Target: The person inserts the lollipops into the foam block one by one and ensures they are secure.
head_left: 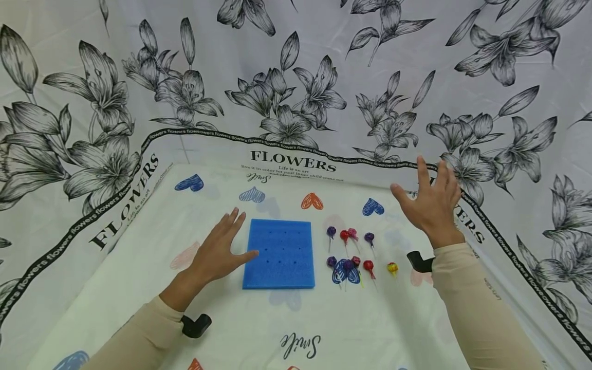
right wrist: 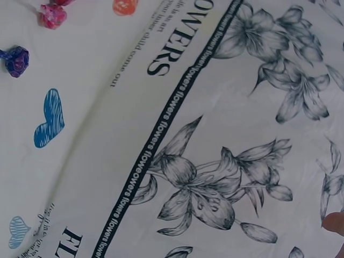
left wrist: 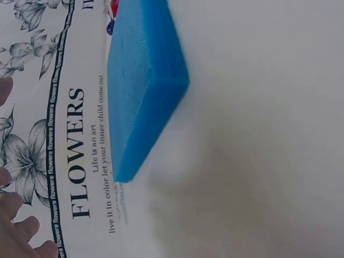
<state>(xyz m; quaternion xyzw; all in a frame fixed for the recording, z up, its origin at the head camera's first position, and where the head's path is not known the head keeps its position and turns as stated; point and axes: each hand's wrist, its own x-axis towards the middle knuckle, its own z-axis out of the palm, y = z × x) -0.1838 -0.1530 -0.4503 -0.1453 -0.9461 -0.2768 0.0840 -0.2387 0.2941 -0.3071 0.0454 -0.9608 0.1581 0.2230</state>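
Note:
A blue foam block (head_left: 282, 272) with rows of small holes in its top lies mid-table; its side and corner fill the upper part of the left wrist view (left wrist: 134, 91). My left hand (head_left: 215, 252) is held over the table at the block's left, fingers extended and holding nothing. To the right of the block lie several wrapped lollipops, among them a purple one (head_left: 369, 237), a red one (head_left: 368, 265) and a yellow one (head_left: 392, 267). Beyond them, my right hand (head_left: 432, 203) is raised with spread fingers, also holding nothing.
The table wears a white cloth (head_left: 208, 313) printed with hearts and the word Smile. A white floral curtain (head_left: 347, 118) hangs behind and at both sides. Each wrist carries a black camera mount, one on the left (head_left: 196, 326) and one on the right (head_left: 420, 262).

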